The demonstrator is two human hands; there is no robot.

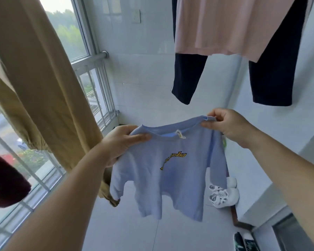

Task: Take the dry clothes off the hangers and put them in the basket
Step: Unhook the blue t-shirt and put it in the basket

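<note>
The small shirt [170, 169] hangs in the middle between the left hand [120, 142] and the right hand [227, 124]. Trousers [43, 87] hang at the left before the window [76, 37]. Sandals [223, 194] stand on the floor [130, 232], behind the shirt.

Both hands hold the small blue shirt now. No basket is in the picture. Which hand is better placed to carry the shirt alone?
Probably the left hand: it grips a full fold of the blue shirt at the shoulder. The right hand only pinches the collar edge.
</note>
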